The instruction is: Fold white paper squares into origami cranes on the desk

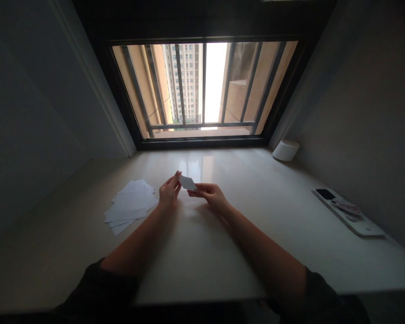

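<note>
A small folded piece of white paper (188, 182) is held up above the pale counter, between my two hands. My left hand (169, 191) pinches its upper left corner between thumb and fingers. At the lower right end, my right hand (212, 195) grips the same paper with thumb and fingertips. Several loose white sheets (130, 203) lie in an uneven, overlapping pile on the counter, to the left of my left hand.
The pale counter (195, 270) reaches back to a dark-framed window (202, 143) with bars outside. A white cylindrical object (285, 150) leans by the right wall. Nearer on the right lies a phone in a light case (364, 226). Walls stand at both sides.
</note>
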`<action>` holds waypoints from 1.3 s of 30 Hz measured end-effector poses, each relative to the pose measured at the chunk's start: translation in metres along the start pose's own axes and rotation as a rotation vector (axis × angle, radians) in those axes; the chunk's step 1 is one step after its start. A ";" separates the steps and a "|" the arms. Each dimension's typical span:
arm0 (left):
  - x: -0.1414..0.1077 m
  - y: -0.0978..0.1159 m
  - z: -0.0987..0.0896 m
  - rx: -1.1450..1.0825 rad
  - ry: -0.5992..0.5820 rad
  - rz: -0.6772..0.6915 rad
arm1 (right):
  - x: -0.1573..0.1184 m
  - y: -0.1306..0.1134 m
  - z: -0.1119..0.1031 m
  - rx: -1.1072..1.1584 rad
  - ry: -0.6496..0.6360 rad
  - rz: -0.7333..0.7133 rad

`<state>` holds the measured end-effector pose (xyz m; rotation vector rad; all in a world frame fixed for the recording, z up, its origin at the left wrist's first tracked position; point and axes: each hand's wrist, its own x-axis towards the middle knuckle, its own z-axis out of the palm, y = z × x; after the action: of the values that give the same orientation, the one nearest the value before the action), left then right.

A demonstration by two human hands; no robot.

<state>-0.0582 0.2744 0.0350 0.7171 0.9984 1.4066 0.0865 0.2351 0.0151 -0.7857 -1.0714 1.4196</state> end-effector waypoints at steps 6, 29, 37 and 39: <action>-0.004 0.002 0.001 0.068 -0.178 -0.061 | 0.000 0.001 -0.009 -0.350 0.375 -0.246; -0.016 -0.011 0.004 0.390 -0.354 0.047 | -0.010 -0.006 -0.003 -0.940 0.291 -0.417; -0.010 -0.015 -0.001 0.477 -0.344 0.162 | -0.007 -0.003 -0.004 -0.838 0.241 -0.366; -0.009 -0.015 -0.002 0.492 -0.336 0.163 | -0.005 -0.001 -0.005 -0.765 0.260 -0.347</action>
<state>-0.0518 0.2645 0.0219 1.3760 1.0399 1.1283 0.0925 0.2313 0.0133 -1.2100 -1.4720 0.5707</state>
